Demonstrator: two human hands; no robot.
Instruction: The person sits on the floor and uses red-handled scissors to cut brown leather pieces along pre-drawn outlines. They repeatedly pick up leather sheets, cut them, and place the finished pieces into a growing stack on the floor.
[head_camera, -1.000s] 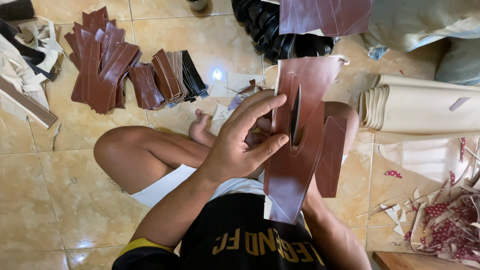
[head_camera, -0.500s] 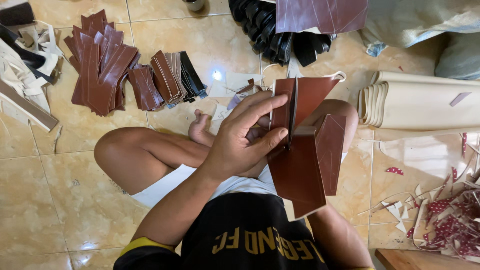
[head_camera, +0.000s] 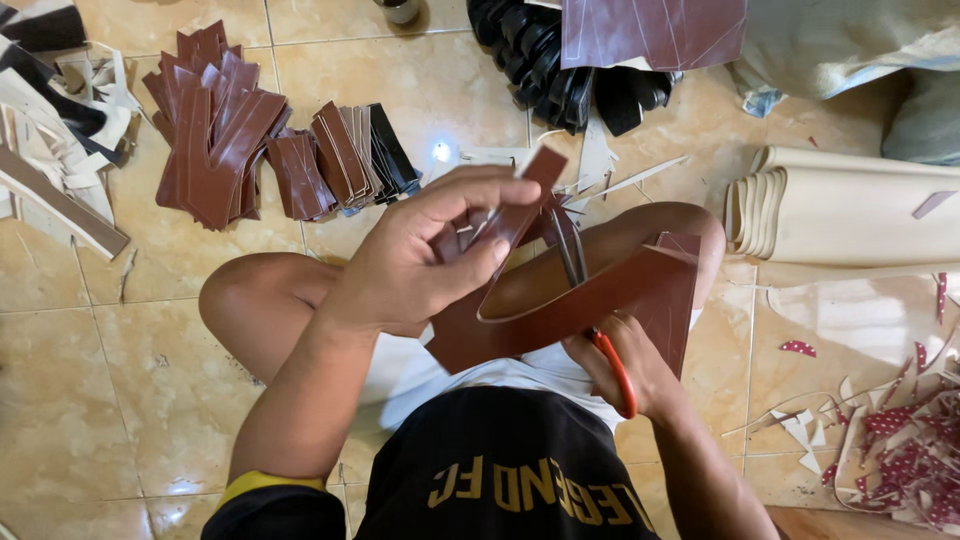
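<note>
A person sits cross-legged on a glossy beige tiled floor (head_camera: 120, 400). The left hand (head_camera: 420, 265) pinches a curling sheet of brown leather-like material (head_camera: 590, 300) above the lap. The right hand (head_camera: 625, 365) grips orange-handled scissors (head_camera: 600, 330), blades in the sheet. On the tiles lie a stack of cut brown pieces (head_camera: 215, 140), a pile of black soles (head_camera: 545, 60), cream rolled sheets (head_camera: 850, 205) and scattered offcuts (head_camera: 890, 430).
</note>
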